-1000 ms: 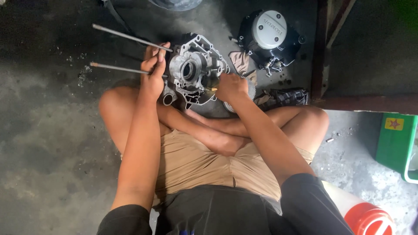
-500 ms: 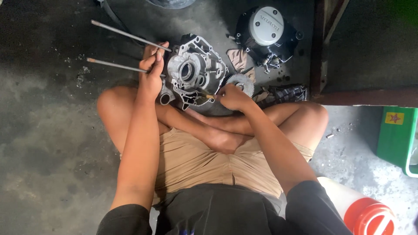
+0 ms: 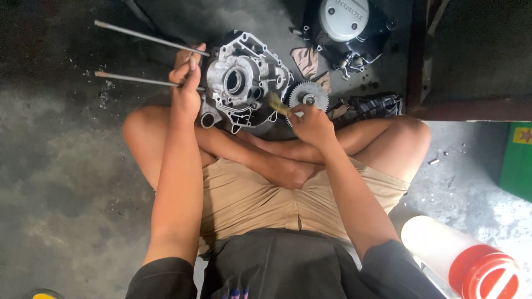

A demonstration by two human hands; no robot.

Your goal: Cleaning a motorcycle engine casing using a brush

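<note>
On the concrete floor [image 3: 66, 182] before the crossed legs, the left hand [image 3: 187, 83] grips the aluminium crankcase half [image 3: 244, 83] by its long studs [image 3: 138, 58] while the right hand [image 3: 311, 123], closed on a small brush [image 3: 275, 102], works beside the gear [image 3: 308, 98]; a slackened grip risks tipping the casing onto it.

Bare floor [image 3: 61, 182] left; gear [image 3: 308, 99] crowds crankcase [image 3: 244, 83] right.

Silver-grey engine case [image 3: 244, 83], tan shorts [image 3: 266, 199], checked dark cloth [image 3: 371, 105] — white bottle [image 3: 443, 243], red cap [image 3: 490, 277].
</note>
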